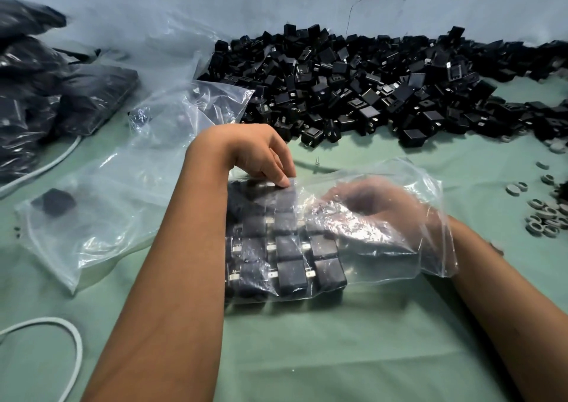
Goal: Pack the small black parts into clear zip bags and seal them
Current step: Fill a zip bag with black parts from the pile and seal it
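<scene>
Clear zip bag [384, 266]: left hand [261, 158] pins far edge, right hand [378, 208] inside, grip unclear.

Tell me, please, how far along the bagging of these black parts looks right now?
Done: filled bags are stacked at far left. In hand: the open zip bag holds neat rows of black parts; the right hand is inside it, blurred, and the left hand presses its top. It is not sealed. Left: a big loose pile behind, plus spare bags.
</scene>
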`<state>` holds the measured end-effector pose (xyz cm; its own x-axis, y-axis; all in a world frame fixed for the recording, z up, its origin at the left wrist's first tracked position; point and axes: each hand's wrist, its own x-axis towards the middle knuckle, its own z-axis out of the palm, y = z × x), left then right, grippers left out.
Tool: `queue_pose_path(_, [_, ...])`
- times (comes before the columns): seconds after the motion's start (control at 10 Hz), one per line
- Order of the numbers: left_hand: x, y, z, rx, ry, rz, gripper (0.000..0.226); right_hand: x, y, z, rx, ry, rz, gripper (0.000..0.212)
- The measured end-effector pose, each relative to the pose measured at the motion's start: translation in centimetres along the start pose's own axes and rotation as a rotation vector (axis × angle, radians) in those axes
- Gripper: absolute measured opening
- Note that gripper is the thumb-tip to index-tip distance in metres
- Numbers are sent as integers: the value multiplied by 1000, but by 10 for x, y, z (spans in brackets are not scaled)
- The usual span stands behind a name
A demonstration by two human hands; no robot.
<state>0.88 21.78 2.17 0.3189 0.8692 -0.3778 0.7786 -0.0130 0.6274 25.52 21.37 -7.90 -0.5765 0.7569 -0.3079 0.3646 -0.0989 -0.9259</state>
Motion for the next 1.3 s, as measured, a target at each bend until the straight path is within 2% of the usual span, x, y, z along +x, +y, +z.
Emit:
queue_pose_path(0.1, [-1, 0, 0, 3, 8, -2, 17, -7, -3, 1, 169, 5, 6, 33])
queue_pose_path(0.2, [-2, -1, 1, -5, 25, -6, 16, -39, -32, 16, 152, -16, -172, 11])
queue_pose_path(0.3, [-4, 0, 2, 2, 38, -24, 15, -56, -33, 15, -23, 55, -316, 20])
queue_pose_path(0.4, [-4, 1, 1, 29, 92, -26, 7, -60, -32, 8, -68, 92, -278, 17])
queue_pose_path(0.5, [4, 6, 2, 86, 373, 17, 4, -70, -30, -4, -30, 126, -172, 24])
queue_pose_path(0.6, [11, 12, 6, 90, 515, 60, 13, -79, -34, -11, 152, 84, -161, 70])
queue_pose_path(0.7, [21, 8, 11, 193, 561, 42, 18, -82, -38, -24, 216, 107, -106, 90])
queue_pose_path(0.8, [25, 0, 12, 197, 602, -31, 30, -83, -34, -42, 311, 255, -57, 54])
queue_pose_path(0.9, [28, -8, 13, 183, 551, -99, 38, -79, -22, -55, 517, 463, -78, 21])
queue_pose_path(1.0, [27, -12, 13, 203, 511, -119, 43, -73, -18, -57, 612, 577, -88, 13])
queue_pose_path(1.1, [25, -13, 11, 201, 620, -90, 30, -71, -19, -54, 619, 541, -89, 13])
queue_pose_path(1.3, [19, -11, 9, 82, 722, -143, 36, -70, -18, -55, 638, 633, -77, 14])
